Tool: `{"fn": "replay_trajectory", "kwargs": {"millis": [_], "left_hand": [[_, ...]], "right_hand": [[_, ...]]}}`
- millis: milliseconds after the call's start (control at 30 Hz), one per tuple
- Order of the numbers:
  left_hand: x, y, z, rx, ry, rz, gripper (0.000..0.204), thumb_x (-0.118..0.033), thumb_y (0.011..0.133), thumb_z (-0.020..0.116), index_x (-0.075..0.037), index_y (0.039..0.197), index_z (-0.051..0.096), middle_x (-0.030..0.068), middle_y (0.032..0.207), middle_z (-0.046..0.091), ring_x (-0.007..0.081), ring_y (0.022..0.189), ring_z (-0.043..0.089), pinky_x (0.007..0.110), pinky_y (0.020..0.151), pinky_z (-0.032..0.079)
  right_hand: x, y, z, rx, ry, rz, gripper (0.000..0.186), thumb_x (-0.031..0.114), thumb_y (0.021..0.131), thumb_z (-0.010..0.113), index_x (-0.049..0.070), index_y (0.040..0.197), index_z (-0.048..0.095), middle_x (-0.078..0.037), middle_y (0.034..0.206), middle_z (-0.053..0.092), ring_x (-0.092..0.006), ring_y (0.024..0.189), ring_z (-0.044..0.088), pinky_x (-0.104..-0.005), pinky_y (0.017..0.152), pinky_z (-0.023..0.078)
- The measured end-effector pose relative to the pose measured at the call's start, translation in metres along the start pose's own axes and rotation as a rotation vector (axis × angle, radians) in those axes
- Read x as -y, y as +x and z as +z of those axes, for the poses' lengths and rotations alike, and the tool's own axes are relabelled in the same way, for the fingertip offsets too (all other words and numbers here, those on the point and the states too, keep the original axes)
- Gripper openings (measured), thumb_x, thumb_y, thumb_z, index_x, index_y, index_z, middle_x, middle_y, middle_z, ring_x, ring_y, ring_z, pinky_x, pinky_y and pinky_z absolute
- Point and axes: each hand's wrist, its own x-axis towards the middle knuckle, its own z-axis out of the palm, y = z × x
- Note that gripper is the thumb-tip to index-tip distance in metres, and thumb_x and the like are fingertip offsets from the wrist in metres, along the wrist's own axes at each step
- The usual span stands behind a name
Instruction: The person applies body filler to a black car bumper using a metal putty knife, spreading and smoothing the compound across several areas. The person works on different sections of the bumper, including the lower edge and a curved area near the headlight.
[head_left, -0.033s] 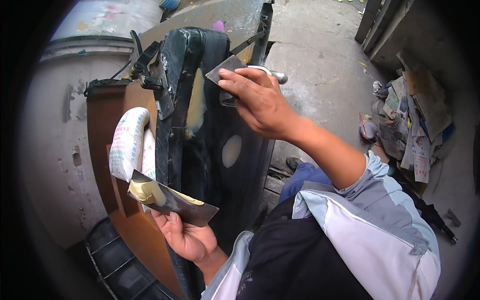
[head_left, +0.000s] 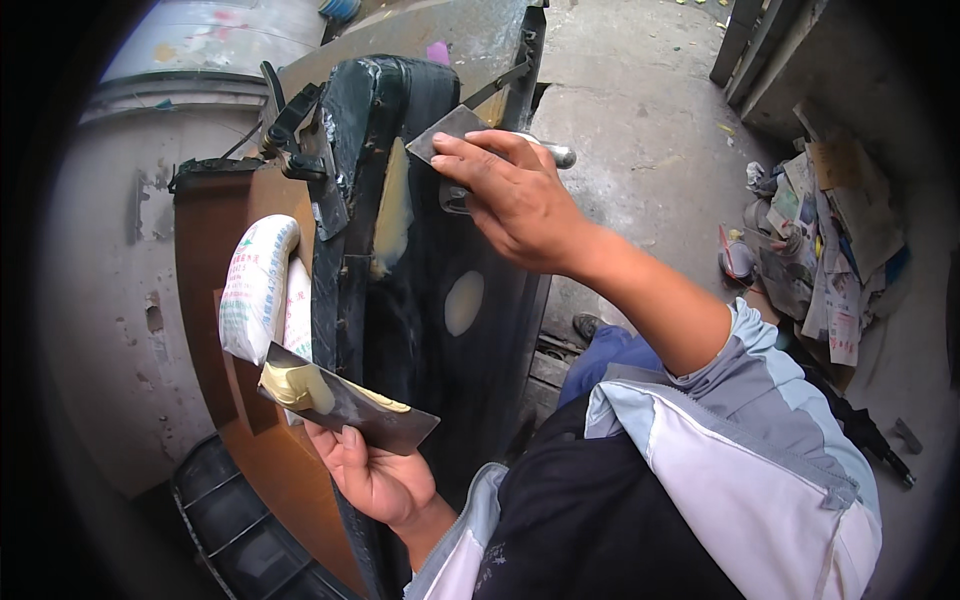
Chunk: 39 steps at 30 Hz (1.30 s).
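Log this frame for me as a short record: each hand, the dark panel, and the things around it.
left hand: the left hand holds a metal plate bearing yellow paste
right hand: the right hand holds a thin metal spreader over the panel's upper part
spreader contact with panel: cannot tell
dark panel: the dark panel carries a long pale-yellow patch and a pale oval patch
left of panel: white printed bag
far right: heap of papers and scraps
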Motion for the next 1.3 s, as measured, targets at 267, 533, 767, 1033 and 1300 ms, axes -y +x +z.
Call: {"fn": "replay_trajectory", "kwargs": {"millis": [267, 533, 767, 1033, 1300], "left_hand": [[-0.002, -0.007, -0.010, -0.048, -0.013, -0.032, 0.057, 0.001, 0.096, 0.052, 0.000, 0.152, 0.040, 0.0174, 0.146, 0.056, 0.0300, 0.136, 0.055, 0.044, 0.120, 0.039], [0.006, -0.004, -0.008, -0.076, -0.016, -0.060, 0.058, 0.003, 0.095, 0.052, 0.001, 0.152, 0.040, 0.0164, 0.147, 0.055, 0.0297, 0.136, 0.054, 0.044, 0.120, 0.038], [0.023, -0.001, 0.018, -0.018, -0.093, -0.119, 0.054, 0.004, 0.097, 0.048, 0.003, 0.151, 0.040, 0.0178, 0.146, 0.054, 0.0286, 0.134, 0.055, 0.043, 0.118, 0.041], [0.018, 0.001, 0.041, 0.000, -0.283, -0.152, 0.054, 0.006, 0.095, 0.047, 0.003, 0.149, 0.041, 0.0182, 0.143, 0.057, 0.0283, 0.133, 0.057, 0.044, 0.117, 0.043], [0.038, -0.013, 0.078, -0.009, -0.369, -0.439, 0.052, 0.003, 0.096, 0.046, 0.002, 0.149, 0.042, 0.0190, 0.143, 0.057, 0.0291, 0.131, 0.059, 0.044, 0.114, 0.047]], "right_hand": [[0.008, 0.008, 0.008, -0.007, -0.005, 0.034, 0.053, 0.002, 0.086, 0.064, 0.014, 0.138, 0.060, -0.004, 0.148, 0.059, -0.0324, 0.130, 0.054, -0.0465, 0.107, 0.039], [0.043, -0.036, 0.000, 0.191, -0.017, -0.017, 0.055, 0.001, 0.082, 0.066, 0.011, 0.136, 0.062, -0.003, 0.147, 0.059, -0.0285, 0.126, 0.056, -0.0433, 0.102, 0.039], [0.093, -0.038, -0.066, 0.355, 1.175, 0.020, 0.048, -0.001, 0.094, 0.063, 0.004, 0.141, 0.059, -0.016, 0.150, 0.057, -0.0350, 0.137, 0.050, -0.0454, 0.115, 0.037], [0.058, -0.058, -0.108, 0.399, 1.141, 0.682, 0.050, 0.011, 0.097, 0.068, 0.004, 0.144, 0.051, -0.016, 0.146, 0.058, -0.0269, 0.134, 0.056, -0.0434, 0.115, 0.042], [0.047, -0.045, -0.151, 0.594, 1.732, 0.911, 0.082, 0.005, 0.088, 0.080, 0.006, 0.157, 0.035, -0.012, 0.122, 0.070, -0.0161, 0.109, 0.069, -0.0330, 0.093, 0.057]]}}
